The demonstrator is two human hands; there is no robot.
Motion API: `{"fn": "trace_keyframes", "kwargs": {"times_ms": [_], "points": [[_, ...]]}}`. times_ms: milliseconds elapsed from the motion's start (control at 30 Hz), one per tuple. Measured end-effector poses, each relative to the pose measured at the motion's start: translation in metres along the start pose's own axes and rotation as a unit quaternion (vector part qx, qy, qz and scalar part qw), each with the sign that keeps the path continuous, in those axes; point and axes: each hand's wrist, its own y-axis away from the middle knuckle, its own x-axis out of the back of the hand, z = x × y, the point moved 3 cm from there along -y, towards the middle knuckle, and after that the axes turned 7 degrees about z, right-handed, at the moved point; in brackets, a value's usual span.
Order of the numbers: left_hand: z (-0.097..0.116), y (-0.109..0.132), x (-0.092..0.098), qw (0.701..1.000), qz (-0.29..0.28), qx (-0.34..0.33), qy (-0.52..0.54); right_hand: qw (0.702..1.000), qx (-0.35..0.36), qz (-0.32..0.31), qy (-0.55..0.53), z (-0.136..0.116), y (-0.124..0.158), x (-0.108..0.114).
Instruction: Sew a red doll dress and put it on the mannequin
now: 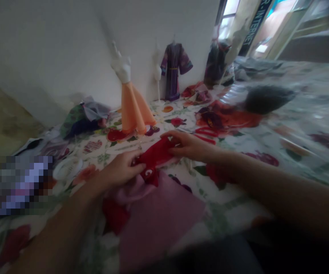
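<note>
A small red garment [155, 154] lies on the floral cloth [238, 205] in front of me. My left hand [121, 169] pinches its near end, fingers closed on the fabric. My right hand [188, 145] grips its far end, fingers curled over the red cloth. Under and below the red piece spreads a pink fabric sheet [158, 217]. The picture is blurred by motion.
A small white mannequin in an orange skirt [132, 106] stands behind the hands. A purple robe on a stand [175, 70] is near the wall. Piles of fabric [81, 118] lie left, red scraps [227, 118] and a dark fluffy object [267, 99] right.
</note>
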Motion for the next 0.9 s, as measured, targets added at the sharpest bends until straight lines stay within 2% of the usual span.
{"fn": "trace_keyframes", "kwargs": {"times_ms": [100, 233, 333, 433, 500, 633, 733, 800, 867, 900], "points": [[0.003, 0.001, 0.01, 0.999, 0.009, -0.023, -0.029, 0.998, 0.029, 0.005, 0.058, 0.002, 0.002, -0.004], [0.008, 0.005, 0.017, 0.993, -0.014, -0.003, -0.118, 0.995, 0.045, -0.003, 0.093, 0.004, 0.006, -0.014], [0.011, 0.007, 0.018, 0.969, 0.067, -0.014, -0.238, 0.984, 0.073, 0.009, 0.163, 0.004, 0.006, -0.019], [0.023, 0.012, 0.009, 0.924, 0.146, -0.114, -0.335, 0.974, 0.097, 0.028, 0.204, 0.005, 0.005, -0.021], [0.032, 0.017, -0.003, 0.916, 0.126, -0.175, -0.34, 0.97, 0.112, 0.04, 0.214, 0.007, 0.005, -0.021], [0.046, 0.029, -0.022, 0.916, 0.043, -0.235, -0.322, 0.96, 0.133, 0.072, 0.237, 0.008, 0.004, -0.017], [0.051, 0.041, -0.033, 0.917, -0.018, -0.249, -0.311, 0.958, 0.127, 0.079, 0.245, 0.008, 0.004, -0.015], [0.052, 0.05, -0.04, 0.921, -0.087, -0.25, -0.287, 0.958, 0.12, 0.075, 0.249, 0.007, 0.004, -0.015], [0.052, 0.057, -0.047, 0.927, -0.152, -0.231, -0.253, 0.958, 0.118, 0.07, 0.253, 0.007, 0.004, -0.014], [0.052, 0.059, -0.049, 0.932, -0.166, -0.217, -0.237, 0.958, 0.117, 0.067, 0.254, 0.006, 0.004, -0.014]]}}
